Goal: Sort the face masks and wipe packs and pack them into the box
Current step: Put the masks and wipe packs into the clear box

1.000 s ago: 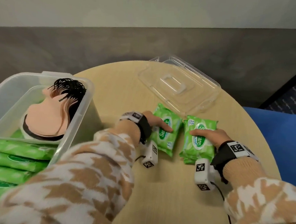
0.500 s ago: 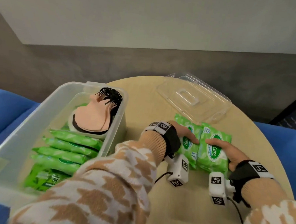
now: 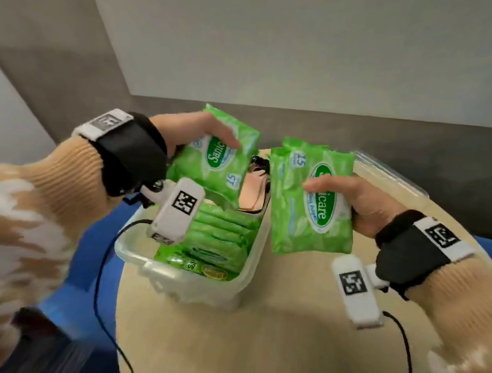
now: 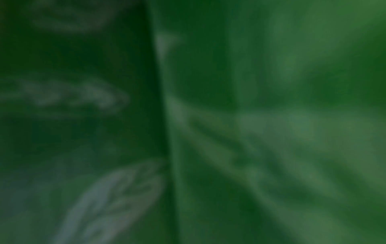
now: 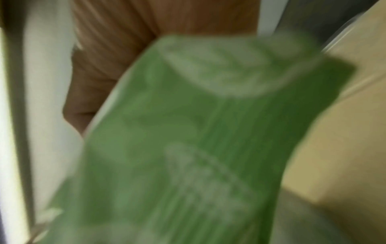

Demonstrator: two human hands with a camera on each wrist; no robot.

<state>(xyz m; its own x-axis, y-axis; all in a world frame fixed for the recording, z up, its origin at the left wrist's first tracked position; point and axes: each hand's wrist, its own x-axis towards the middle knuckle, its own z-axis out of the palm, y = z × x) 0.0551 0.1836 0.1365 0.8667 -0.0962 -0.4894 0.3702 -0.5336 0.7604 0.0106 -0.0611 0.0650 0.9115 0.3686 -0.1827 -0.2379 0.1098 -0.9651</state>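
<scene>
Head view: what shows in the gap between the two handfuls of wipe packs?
In the head view, between the left hand's packs and the right hand's packs, the face masks show, lying in the box below.

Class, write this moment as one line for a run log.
left hand: holds wipe pack over box | right hand: holds wipe packs beside box | masks: in box

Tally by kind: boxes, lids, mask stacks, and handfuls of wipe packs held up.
Clear box: 1
Clear lid: 1
Face mask stack: 1
Held wipe pack handfuls: 2 (left handful in left hand, right handful in right hand)
Total: 5
</scene>
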